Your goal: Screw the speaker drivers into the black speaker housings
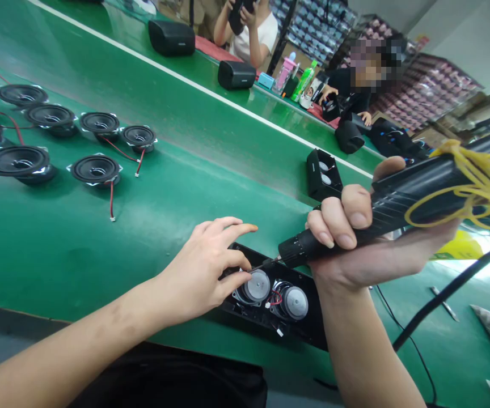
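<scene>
My right hand (pixel 351 226) is wrapped round a black electric screwdriver (pixel 304 246), which slants down to the left. Its thin bit reaches my left hand (pixel 211 266), whose thumb and forefinger pinch close together at the bit's tip; the other fingers are raised. Whatever lies between those fingertips is too small to make out. Below both hands a long black speaker housing (pixel 308 331) lies on the bench, partly covered by them. Two speaker drivers sit in it magnet side up, a left driver (pixel 257 285) and a right driver (pixel 296 302), with short red-and-black leads and white plugs.
Several loose speaker drivers (pixel 96 169) with leads lie on the green bench (pixel 151 255) at left. A smaller black housing (pixel 324 173) stands beyond my right hand. Yellow bands hang from the screwdriver, and a thick black cable (pixel 453 292) runs at right. Two people work across the bench.
</scene>
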